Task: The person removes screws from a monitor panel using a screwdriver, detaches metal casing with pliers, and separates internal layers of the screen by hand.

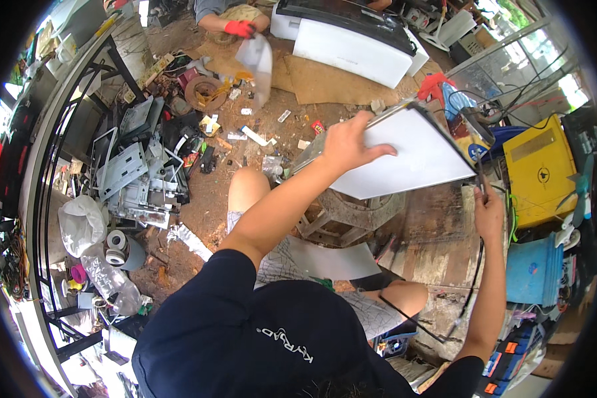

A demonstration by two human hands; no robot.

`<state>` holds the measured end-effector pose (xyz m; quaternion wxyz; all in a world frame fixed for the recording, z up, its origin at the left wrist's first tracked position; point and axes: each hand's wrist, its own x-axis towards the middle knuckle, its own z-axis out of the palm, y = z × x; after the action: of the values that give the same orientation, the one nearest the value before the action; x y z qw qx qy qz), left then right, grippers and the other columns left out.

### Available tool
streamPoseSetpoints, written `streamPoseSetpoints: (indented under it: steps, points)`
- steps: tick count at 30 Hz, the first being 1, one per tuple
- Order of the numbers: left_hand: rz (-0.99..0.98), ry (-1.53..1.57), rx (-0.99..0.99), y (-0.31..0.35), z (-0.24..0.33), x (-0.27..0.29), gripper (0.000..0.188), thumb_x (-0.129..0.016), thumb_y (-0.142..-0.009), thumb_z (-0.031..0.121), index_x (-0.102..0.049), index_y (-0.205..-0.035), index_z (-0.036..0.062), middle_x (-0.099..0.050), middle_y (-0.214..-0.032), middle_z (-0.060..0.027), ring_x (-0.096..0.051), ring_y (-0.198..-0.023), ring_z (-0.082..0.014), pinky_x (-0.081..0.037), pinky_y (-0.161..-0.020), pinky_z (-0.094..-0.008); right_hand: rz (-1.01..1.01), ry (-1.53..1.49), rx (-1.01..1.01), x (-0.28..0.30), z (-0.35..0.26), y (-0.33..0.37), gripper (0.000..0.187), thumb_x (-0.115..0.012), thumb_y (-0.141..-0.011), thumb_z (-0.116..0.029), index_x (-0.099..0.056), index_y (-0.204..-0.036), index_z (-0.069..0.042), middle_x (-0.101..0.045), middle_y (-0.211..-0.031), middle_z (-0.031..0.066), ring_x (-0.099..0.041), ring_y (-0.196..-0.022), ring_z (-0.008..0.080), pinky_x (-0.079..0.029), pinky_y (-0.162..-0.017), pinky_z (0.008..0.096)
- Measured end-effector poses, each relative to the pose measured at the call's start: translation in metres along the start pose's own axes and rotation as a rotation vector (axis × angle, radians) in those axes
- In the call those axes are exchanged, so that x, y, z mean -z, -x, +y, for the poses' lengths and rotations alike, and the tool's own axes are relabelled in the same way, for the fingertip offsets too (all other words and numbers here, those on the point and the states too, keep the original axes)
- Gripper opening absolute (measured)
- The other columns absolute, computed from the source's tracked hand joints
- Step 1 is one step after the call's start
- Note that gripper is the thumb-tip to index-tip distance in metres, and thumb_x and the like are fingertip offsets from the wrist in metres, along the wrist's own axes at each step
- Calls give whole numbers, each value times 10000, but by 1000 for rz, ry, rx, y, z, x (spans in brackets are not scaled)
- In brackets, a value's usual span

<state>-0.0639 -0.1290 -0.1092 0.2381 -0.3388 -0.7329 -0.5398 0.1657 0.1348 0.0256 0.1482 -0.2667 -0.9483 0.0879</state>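
A flat white rectangular panel (pixel 408 156) with thin dark edges, like one from a flat screen, is tilted above a low wooden stand (pixel 351 215). My left hand (pixel 355 142) grips its upper left edge, the thumb stretched over the white face and the fingers mostly hidden behind. At the panel's right corner, my right hand (pixel 489 209) is closed on a thin black strip (pixel 472 295). This strip hangs below the hand, bends sharply near the floor and runs back toward my knee. A pale sheet (pixel 331 259) lies under the stand, between my legs.
Across from me, a person's red-gloved hand (pixel 240 28) holds a translucent sheet (pixel 256 63), near large white casings (pixel 351 53). Metal scrap (pixel 126 166) is piled left beside a black rack (pixel 43 199). A yellow box (pixel 540 174) and blue bin (pixel 534 270) stand right. Small debris litters the floor.
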Motion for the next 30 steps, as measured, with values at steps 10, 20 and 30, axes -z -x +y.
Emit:
streamPoseSetpoints:
  steps: [10,20,30]
  points:
    - [149,86,-57,-79,-29,26,299,-690,-893,397,-622,-842,110,-589,-577,-150,-623,-594,-400,-477,-517,-475,-296,420,695,95,-51,-27,437,-700,-777,-94,-685,-1214,-119,-665,-737,152,-620,-636,368,-494,-599,439]
    - [-147,215,-301,-168,10,18,405,-543,-1003,407,-584,-856,32,-539,-592,-189,-520,-532,-366,-431,-523,-401,-202,326,716,115,-32,33,576,-627,-626,9,-681,-1194,-71,-628,-659,95,-617,-621,328,-486,-587,424]
    - [-611,60,-447,-181,37,-67,447,-500,-1006,456,-603,-909,32,-589,-655,-211,-584,-640,-427,-476,-628,-475,-158,291,453,32,22,114,499,-681,-751,-106,-675,-1245,-177,-674,-726,103,-648,-630,299,-498,-569,428]
